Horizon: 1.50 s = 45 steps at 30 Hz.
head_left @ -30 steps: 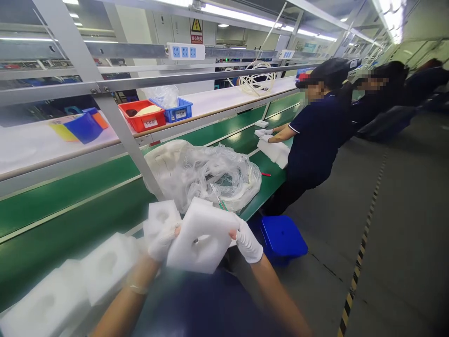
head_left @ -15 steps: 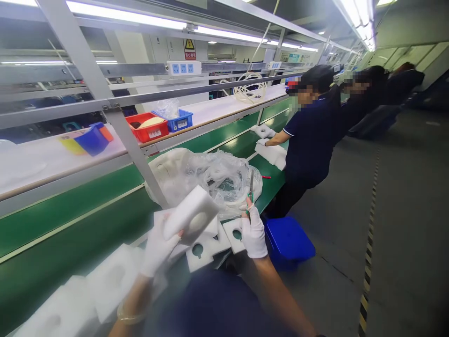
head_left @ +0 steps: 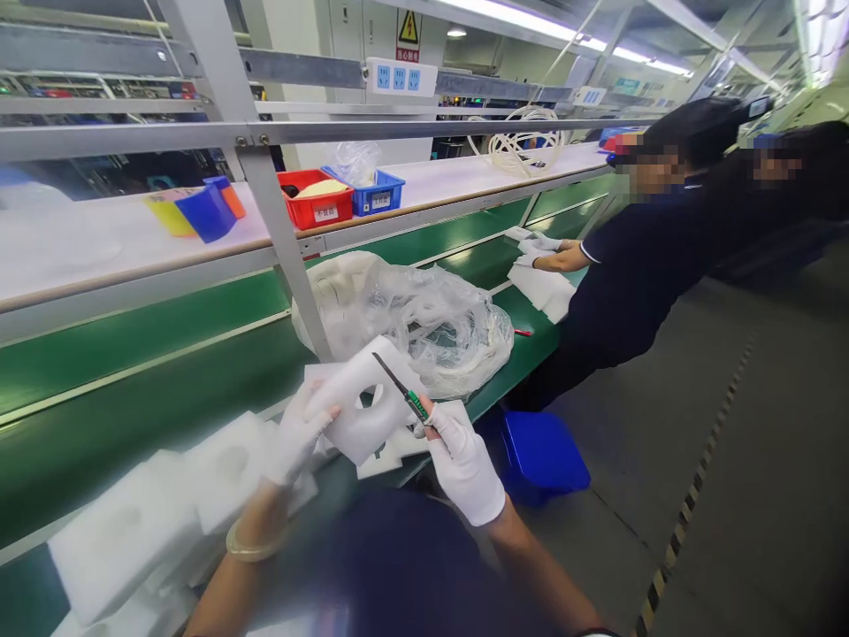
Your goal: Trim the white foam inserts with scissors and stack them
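My gloved left hand grips a white foam block by its left side. A round hole goes through the block. In my gloved right hand is a green-handled utility knife, its long dark blade pointing up and left in front of the block's right part. I cannot tell whether the blade touches the foam. Beneath the block lie thinner white foam pieces with cut-outs, partly hidden. More foam blocks are heaped left of my left forearm, with round marks in their faces.
On the green bench, a coil in clear plastic wrap lies beyond my hands. A metal post rises on the left. A blue tub stands to the right. A co-worker handles white foam farther along. Red and blue bins sit on the shelf.
The foam block has been turned, so its hole now shows through. The knife has swung from upright to leaning left and has come over to the block. My view has shifted left and down.
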Motion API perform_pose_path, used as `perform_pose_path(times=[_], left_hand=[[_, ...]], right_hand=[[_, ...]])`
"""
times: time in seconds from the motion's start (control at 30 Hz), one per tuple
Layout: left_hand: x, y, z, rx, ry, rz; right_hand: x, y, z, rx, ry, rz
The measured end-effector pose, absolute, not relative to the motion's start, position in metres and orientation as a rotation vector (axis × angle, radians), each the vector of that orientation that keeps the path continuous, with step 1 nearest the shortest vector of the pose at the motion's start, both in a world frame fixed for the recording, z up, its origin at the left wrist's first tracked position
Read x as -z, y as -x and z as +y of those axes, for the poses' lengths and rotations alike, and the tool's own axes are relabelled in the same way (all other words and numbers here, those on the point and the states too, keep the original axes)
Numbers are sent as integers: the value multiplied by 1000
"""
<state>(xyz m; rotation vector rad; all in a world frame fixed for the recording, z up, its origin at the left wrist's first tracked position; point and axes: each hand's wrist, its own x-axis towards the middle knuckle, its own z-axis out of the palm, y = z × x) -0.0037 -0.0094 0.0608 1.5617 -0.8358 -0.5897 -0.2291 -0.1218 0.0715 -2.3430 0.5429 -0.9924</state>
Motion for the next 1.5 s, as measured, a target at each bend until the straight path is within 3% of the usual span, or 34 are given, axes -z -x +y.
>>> perform_pose_path(times=[0.17,0.43,0.7,0.9,1.33,1.5], left_hand=[[-60,19,-11,218,-1950,-919],[-55,29,-15,-196,-1967,-1177],[-53,24,-15,-378,-1957,-1246],[-45,19,-11,-311,-1958,-1298],[-30,12,-2,-6,-1954,-858],[-23,13,-2,-21,-1916,-943]], right_hand=[[-69,225,-114,907,2460,439],[-68,212,-105,741,2723,560],[-65,201,-97,656,2910,726],[-63,195,-97,514,2863,713],[-56,185,-90,399,2872,635],[-52,182,-95,341,2821,621]])
